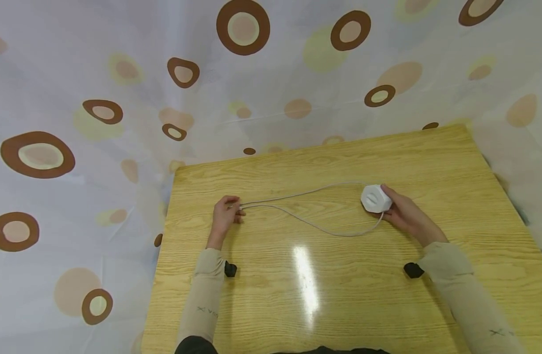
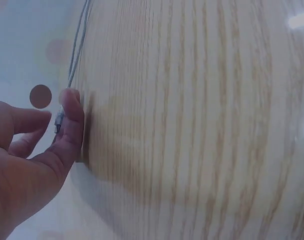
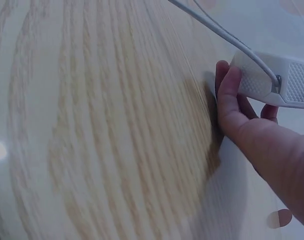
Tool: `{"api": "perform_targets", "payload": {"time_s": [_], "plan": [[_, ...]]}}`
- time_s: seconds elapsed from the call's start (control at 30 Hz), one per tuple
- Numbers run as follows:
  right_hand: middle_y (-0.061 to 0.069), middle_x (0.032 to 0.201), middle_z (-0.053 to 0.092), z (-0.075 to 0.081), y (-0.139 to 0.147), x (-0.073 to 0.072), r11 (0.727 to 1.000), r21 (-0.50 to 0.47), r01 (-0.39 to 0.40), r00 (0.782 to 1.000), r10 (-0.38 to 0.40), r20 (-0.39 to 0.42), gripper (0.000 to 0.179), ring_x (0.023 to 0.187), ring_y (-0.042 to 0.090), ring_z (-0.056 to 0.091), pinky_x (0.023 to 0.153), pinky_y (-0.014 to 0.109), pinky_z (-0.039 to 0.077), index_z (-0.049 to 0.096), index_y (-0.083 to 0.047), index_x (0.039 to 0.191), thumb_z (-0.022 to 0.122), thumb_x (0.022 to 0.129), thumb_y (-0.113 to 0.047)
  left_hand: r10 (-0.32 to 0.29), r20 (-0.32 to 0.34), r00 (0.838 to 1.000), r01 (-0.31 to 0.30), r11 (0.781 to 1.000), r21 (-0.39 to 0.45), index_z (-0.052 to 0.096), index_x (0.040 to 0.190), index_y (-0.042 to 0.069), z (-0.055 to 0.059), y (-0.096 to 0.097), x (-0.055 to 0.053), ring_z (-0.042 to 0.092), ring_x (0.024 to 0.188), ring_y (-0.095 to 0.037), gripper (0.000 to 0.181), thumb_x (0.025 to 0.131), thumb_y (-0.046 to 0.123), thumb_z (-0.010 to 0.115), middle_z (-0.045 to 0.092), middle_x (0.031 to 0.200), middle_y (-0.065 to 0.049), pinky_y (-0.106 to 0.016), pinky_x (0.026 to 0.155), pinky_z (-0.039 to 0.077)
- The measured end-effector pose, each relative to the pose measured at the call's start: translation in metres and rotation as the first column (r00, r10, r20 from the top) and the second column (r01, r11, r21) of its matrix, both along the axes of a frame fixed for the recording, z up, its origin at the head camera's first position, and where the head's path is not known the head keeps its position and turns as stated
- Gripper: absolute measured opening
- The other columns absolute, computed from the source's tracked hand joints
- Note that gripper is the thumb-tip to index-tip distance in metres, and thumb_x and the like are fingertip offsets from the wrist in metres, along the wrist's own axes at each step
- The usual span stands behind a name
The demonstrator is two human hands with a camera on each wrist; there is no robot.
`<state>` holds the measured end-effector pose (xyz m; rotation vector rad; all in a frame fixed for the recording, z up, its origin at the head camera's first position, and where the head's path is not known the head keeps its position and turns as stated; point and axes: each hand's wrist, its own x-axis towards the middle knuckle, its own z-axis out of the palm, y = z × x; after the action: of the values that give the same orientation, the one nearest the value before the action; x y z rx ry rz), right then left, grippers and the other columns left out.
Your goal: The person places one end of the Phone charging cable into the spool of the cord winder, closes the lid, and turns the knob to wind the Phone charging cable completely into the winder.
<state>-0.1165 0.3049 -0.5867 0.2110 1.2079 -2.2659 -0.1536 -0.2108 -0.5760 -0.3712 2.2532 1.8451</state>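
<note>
A white hexagonal case (image 1: 375, 198) has a raised bar across its top face and textured sides in the right wrist view. My right hand (image 1: 405, 211) grips it by its right edge, thumb on the near side in the right wrist view. From the case a thin pale cord (image 1: 315, 227) runs leftward in two strands, one bowed toward me, the other nearly straight. Over at the left, my left hand (image 1: 225, 216) pinches the cord where both strands meet. A small metallic tip (image 2: 58, 122) shows between thumb and fingers in the left wrist view.
A wood-grain table (image 1: 271, 285) lies under both hands, with a bright light reflection in its middle. A patterned curtain (image 1: 271, 83) hangs along the back and both sides. Black pieces (image 1: 413, 270) sit beside each sleeve at the wrists.
</note>
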Motion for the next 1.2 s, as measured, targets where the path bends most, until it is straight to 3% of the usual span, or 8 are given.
{"api": "perform_targets", "payload": {"time_s": [0.23, 0.33, 0.47, 0.67, 0.77, 0.9, 1.07, 1.2], "plan": [[0.005, 0.128, 0.067, -0.004, -0.005, 0.002, 0.982, -0.184, -0.036, 0.999, 0.038, 0.008, 0.030, 0.118, 0.021, 0.071, 0.103, 0.037, 0.059, 0.045, -0.016, 0.137, 0.037, 0.116, -0.036, -0.002, 0.025, 1.000, 0.005, 0.995, -0.102, 0.055, 0.137, -0.004, 0.007, 0.000, 0.003, 0.069, 0.076, -0.018, 0.030, 0.112, 0.011, 0.049, 0.064, 0.113, -0.024, -0.028, 0.059, 0.061], [0.011, 0.131, 0.068, -0.007, -0.006, 0.002, 0.959, -0.277, -0.063, 0.998, 0.066, -0.001, 0.033, 0.122, 0.029, 0.071, 0.106, 0.041, 0.058, 0.049, -0.015, 0.138, 0.033, 0.116, -0.035, -0.028, -0.021, 0.999, 0.024, 0.982, -0.188, 0.057, 0.135, -0.005, 0.008, 0.002, 0.003, 0.069, 0.079, -0.022, 0.030, 0.111, 0.010, 0.050, 0.061, 0.122, -0.026, -0.025, 0.057, 0.058], [0.015, 0.133, 0.068, -0.011, -0.009, 0.002, 0.931, -0.358, -0.074, 0.997, 0.077, -0.007, 0.039, 0.124, 0.036, 0.070, 0.108, 0.043, 0.057, 0.057, -0.013, 0.136, 0.031, 0.117, -0.034, -0.125, -0.098, 0.987, 0.089, 0.946, -0.312, 0.060, 0.132, -0.006, 0.013, 0.011, 0.005, 0.071, 0.089, -0.032, 0.028, 0.110, 0.009, 0.051, 0.055, 0.133, -0.025, -0.020, 0.060, 0.051], [0.016, 0.135, 0.068, -0.012, -0.019, 0.004, 0.927, -0.368, -0.077, 0.997, 0.081, -0.005, 0.042, 0.126, 0.038, 0.069, 0.111, 0.044, 0.055, 0.058, -0.014, 0.138, 0.032, 0.116, -0.038, -0.265, -0.149, 0.953, 0.196, 0.910, -0.364, 0.064, 0.127, -0.003, 0.022, 0.043, 0.006, 0.072, 0.105, -0.040, 0.025, 0.109, 0.011, 0.055, 0.059, 0.131, -0.022, -0.023, 0.073, 0.052], [0.013, 0.137, 0.066, -0.012, -0.023, 0.005, 0.938, -0.339, -0.072, 0.996, 0.084, 0.022, 0.040, 0.129, 0.037, 0.068, 0.115, 0.044, 0.052, 0.053, -0.017, 0.140, 0.035, 0.114, -0.041, -0.328, -0.155, 0.932, 0.254, 0.895, -0.368, 0.066, 0.126, -0.001, 0.023, 0.062, 0.007, 0.072, 0.104, -0.038, 0.024, 0.109, 0.012, 0.056, 0.062, 0.130, -0.020, -0.025, 0.073, 0.053], [0.012, 0.138, 0.066, -0.013, -0.029, 0.006, 0.944, -0.325, -0.050, 0.993, 0.081, 0.081, 0.040, 0.131, 0.037, 0.066, 0.118, 0.046, 0.049, 0.047, -0.018, 0.143, 0.038, 0.113, -0.043, -0.413, -0.148, 0.899, 0.325, 0.854, -0.407, 0.068, 0.127, 0.001, 0.020, 0.086, 0.008, 0.068, 0.094, -0.028, 0.026, 0.110, 0.016, 0.057, 0.065, 0.129, -0.017, -0.024, 0.068, 0.049], [0.009, 0.135, 0.069, -0.015, -0.035, 0.007, 0.965, -0.242, -0.105, 0.993, 0.115, 0.028, 0.040, 0.128, 0.031, 0.069, 0.112, 0.043, 0.054, 0.049, -0.021, 0.143, 0.034, 0.114, -0.045, -0.491, -0.132, 0.861, 0.391, 0.805, -0.446, 0.070, 0.126, 0.005, 0.017, 0.114, 0.010, 0.059, 0.087, -0.017, 0.025, 0.110, 0.019, 0.057, 0.067, 0.124, -0.012, -0.024, 0.069, 0.049], [0.007, 0.129, 0.073, -0.014, -0.040, 0.006, 0.980, -0.150, -0.134, 0.991, 0.134, -0.010, 0.042, 0.121, 0.024, 0.073, 0.105, 0.037, 0.059, 0.049, -0.019, 0.140, 0.030, 0.114, -0.046, -0.546, -0.140, 0.826, 0.433, 0.775, -0.461, 0.071, 0.126, 0.005, 0.019, 0.135, 0.014, 0.060, 0.089, -0.017, 0.025, 0.111, 0.020, 0.056, 0.068, 0.121, -0.011, -0.026, 0.073, 0.050]]}}
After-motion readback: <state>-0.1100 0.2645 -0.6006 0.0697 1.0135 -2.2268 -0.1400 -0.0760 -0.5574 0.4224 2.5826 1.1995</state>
